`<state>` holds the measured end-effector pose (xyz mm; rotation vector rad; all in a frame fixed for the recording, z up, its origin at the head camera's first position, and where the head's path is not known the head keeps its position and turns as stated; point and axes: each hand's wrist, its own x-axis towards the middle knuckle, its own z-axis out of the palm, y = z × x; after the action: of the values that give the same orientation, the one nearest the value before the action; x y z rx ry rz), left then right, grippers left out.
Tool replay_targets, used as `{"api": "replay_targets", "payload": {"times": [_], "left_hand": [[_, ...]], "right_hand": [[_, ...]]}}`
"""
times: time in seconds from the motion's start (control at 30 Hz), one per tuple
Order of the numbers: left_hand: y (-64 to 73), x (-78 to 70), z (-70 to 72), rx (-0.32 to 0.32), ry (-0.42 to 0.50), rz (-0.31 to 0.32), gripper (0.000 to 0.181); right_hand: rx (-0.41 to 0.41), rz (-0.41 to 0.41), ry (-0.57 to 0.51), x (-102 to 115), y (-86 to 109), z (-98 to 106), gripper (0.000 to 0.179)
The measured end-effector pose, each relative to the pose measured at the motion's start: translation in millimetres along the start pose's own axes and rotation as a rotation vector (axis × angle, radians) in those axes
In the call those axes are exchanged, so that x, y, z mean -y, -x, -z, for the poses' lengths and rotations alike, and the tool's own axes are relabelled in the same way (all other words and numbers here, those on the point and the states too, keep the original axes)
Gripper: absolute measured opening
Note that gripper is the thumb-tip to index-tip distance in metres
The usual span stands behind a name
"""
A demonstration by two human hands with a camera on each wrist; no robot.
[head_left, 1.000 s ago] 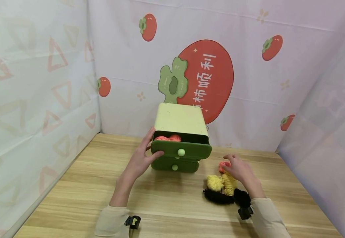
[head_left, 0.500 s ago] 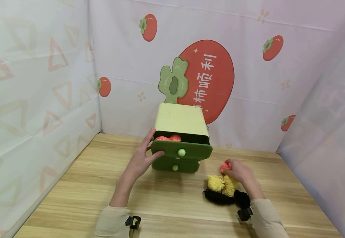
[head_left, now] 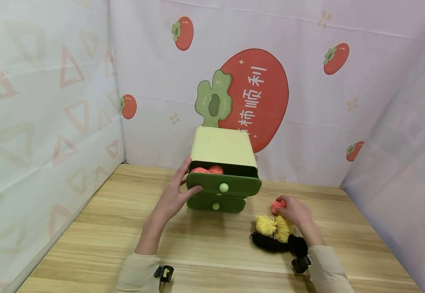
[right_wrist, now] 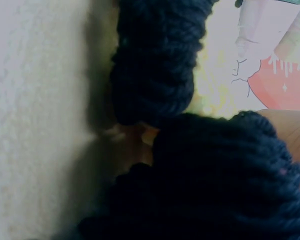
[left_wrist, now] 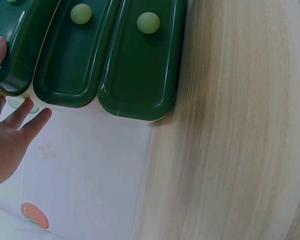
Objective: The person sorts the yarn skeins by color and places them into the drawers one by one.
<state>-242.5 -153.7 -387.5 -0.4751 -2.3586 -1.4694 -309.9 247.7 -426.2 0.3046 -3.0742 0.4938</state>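
Note:
A cream mini drawer cabinet (head_left: 221, 146) with dark green fronts stands at the back of the table. Its top drawer (head_left: 205, 185) is pulled partway out, with coral-pink yarn (head_left: 209, 170) inside at the left. My left hand (head_left: 172, 199) rests against the cabinet's left corner, thumb on the top drawer's front and the fingers spread along the side. To the right, my right hand (head_left: 296, 211) pinches a small coral-pink yarn bundle (head_left: 277, 206) at the table surface. Yellow yarn bundles (head_left: 265, 225) and black yarn bundles (head_left: 269, 243) lie just in front of it.
Lower drawers with round pale knobs (left_wrist: 148, 23) appear closed in the left wrist view. Black yarn (right_wrist: 155, 65) fills much of the right wrist view and hides the right fingers' grip. A patterned cloth (head_left: 154, 81) hangs behind the wooden table (head_left: 198, 252).
My right hand has lowered its fingers onto the coral-pink yarn bundle and closed them around it. My left hand and the drawer cabinet have stayed in place.

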Motion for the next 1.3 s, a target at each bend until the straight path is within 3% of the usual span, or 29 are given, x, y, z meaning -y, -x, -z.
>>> {"api": "replay_targets", "payload": {"times": [0.4, 0.77, 0.97, 1.3], "left_hand": [[-1.0, -0.9, 0.2, 0.002, 0.004, -0.007, 0.088], [-0.1, -1.1, -0.2, -0.001, 0.014, -0.009, 0.088], [-0.3, -1.1, -0.6, 0.000, 0.009, -0.009, 0.088], [0.2, 0.5, -0.6, 0.000, 0.013, -0.009, 0.088]], "right_hand": [[-0.050, 0.017, -0.123, -5, 3.1, 0, 0.030], [-0.085, -0.029, -0.185, -10, 2.1, -4, 0.031], [-0.161, -0.028, -0.164, -6, 3.5, -1, 0.030], [-0.351, 0.042, -0.147, 3, 3.4, 6, 0.028]]}}
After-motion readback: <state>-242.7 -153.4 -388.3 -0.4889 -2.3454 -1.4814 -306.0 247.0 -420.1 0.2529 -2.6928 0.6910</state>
